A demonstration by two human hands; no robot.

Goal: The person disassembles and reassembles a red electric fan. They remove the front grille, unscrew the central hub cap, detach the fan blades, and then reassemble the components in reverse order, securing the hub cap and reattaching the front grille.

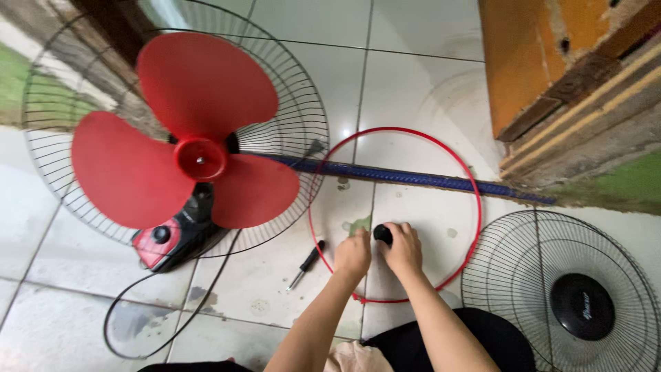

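At lower centre, the right hand pinches a small black knob on the floor, left hand curled beside it; light, rigid, likely best gripped around its rim.

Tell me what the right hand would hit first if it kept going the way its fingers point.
The right hand points up-left, its fingers on a small black knob. Past that lies bare tile, then probably the far arc of the red ring and the blue strip; depth is unclear.
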